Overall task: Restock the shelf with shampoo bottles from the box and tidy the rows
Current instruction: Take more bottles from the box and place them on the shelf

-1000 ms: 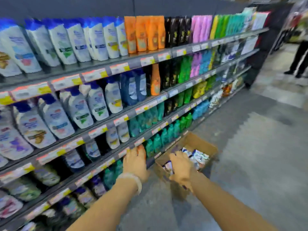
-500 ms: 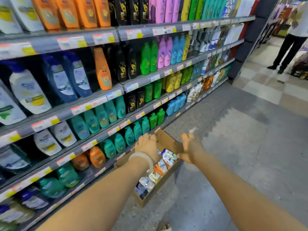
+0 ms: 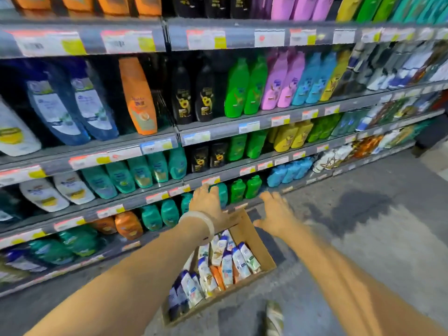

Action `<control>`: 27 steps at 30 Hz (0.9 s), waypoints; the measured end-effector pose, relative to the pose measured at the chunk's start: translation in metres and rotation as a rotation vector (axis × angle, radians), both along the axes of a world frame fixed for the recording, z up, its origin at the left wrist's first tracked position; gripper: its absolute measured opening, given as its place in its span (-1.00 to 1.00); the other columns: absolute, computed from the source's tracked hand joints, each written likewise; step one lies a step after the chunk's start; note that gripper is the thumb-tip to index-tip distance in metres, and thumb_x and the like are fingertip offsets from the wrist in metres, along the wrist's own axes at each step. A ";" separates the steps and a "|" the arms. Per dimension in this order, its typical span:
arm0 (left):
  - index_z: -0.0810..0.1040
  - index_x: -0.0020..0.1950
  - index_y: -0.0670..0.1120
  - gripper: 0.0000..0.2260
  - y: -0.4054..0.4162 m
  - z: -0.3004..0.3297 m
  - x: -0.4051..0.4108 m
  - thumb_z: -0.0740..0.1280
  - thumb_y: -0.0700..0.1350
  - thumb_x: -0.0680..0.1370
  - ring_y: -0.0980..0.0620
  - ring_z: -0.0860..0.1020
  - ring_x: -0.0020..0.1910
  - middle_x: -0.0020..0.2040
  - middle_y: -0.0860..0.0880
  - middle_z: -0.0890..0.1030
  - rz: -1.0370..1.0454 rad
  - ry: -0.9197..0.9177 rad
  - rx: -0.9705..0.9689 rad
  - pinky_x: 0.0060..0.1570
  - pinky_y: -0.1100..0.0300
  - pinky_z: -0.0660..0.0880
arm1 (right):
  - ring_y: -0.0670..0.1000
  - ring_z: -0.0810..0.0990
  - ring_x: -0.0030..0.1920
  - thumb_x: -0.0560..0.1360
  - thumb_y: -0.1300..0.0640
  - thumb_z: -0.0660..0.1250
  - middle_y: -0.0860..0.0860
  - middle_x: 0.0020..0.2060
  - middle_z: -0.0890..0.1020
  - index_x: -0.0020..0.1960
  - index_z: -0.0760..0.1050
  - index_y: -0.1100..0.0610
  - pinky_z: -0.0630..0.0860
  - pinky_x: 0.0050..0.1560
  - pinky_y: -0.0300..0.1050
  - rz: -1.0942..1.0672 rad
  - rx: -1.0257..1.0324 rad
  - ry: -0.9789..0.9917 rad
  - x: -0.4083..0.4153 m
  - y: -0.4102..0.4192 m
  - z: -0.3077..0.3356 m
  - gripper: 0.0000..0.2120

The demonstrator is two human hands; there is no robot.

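Both arms are reaching forward and down over a cardboard box (image 3: 259,241) that is sitting on the grey floor (image 3: 363,238) right against the bottom of the shelf (image 3: 242,172). The left hand (image 3: 208,202), with a pale bangle (image 3: 201,220) on its wrist, is resting spread against the teal bottles (image 3: 169,212) on a low shelf tier and is gripping nothing. The right hand (image 3: 276,213) is hovering open, fingers splayed, over the far end of the box, empty as well. The shampoo bottles (image 3: 218,265) are lying packed in rows inside the box, white, blue and orange ones together. Green bottles (image 3: 244,190) are standing just beyond the left fingertips.
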State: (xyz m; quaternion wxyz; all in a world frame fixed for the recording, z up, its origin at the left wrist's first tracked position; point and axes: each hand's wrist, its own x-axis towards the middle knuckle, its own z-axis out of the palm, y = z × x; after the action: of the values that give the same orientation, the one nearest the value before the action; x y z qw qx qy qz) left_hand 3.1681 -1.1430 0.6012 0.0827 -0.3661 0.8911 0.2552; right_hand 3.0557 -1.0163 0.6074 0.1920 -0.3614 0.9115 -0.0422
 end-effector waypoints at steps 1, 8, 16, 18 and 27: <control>0.09 0.50 -0.11 -0.26 -0.004 -0.014 -0.011 0.34 0.14 0.46 -0.16 0.11 0.46 0.49 -0.13 0.12 0.042 -0.027 0.018 0.43 -0.02 0.18 | 0.16 0.26 0.36 0.44 0.03 0.39 0.11 0.34 0.29 0.41 0.18 0.11 0.30 0.33 0.02 0.034 0.023 -0.031 -0.016 -0.008 -0.012 -0.36; 0.17 0.44 -0.09 -0.37 -0.014 -0.123 -0.068 0.33 0.10 0.49 -0.16 0.19 0.43 0.46 -0.12 0.19 0.424 -0.209 0.160 0.37 0.03 0.25 | 0.16 0.26 0.37 0.42 0.02 0.40 0.14 0.35 0.27 0.38 0.19 0.12 0.34 0.29 -0.02 0.324 0.232 -0.227 -0.108 -0.055 -0.132 -0.36; 0.08 0.48 -0.10 -0.31 -0.012 -0.313 -0.086 0.33 0.09 0.48 -0.12 0.17 0.44 0.47 -0.11 0.17 0.683 -0.370 0.339 0.41 0.09 0.19 | 0.12 0.38 0.31 0.42 0.08 0.37 0.09 0.31 0.39 0.36 0.23 0.09 0.37 0.30 -0.05 0.381 0.386 -0.398 -0.140 -0.081 -0.340 -0.43; 0.16 0.44 -0.13 -0.39 -0.013 -0.373 -0.085 0.32 0.04 0.49 -0.15 0.25 0.39 0.43 -0.15 0.24 0.722 -0.374 0.357 0.36 0.06 0.23 | 0.14 0.41 0.28 0.41 0.15 0.38 0.13 0.29 0.42 0.34 0.26 0.11 0.41 0.25 0.00 0.363 0.413 -0.449 -0.139 -0.089 -0.410 -0.45; 0.11 0.46 -0.17 -0.30 0.007 -0.625 -0.079 0.36 0.06 0.46 -0.18 0.26 0.37 0.42 -0.19 0.26 0.854 -0.380 0.375 0.32 0.05 0.23 | 0.22 0.39 0.30 0.36 0.00 0.48 0.21 0.30 0.37 0.36 0.18 0.22 0.40 0.21 0.03 0.288 0.504 -0.429 -0.116 -0.120 -0.645 -0.26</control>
State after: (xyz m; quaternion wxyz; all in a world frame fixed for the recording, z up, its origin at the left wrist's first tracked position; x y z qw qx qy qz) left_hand 3.0887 -1.1361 -0.0235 0.1959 -0.7168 0.5698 0.3510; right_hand 2.9400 -1.1359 -0.0375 0.4660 -0.4104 0.7719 0.1366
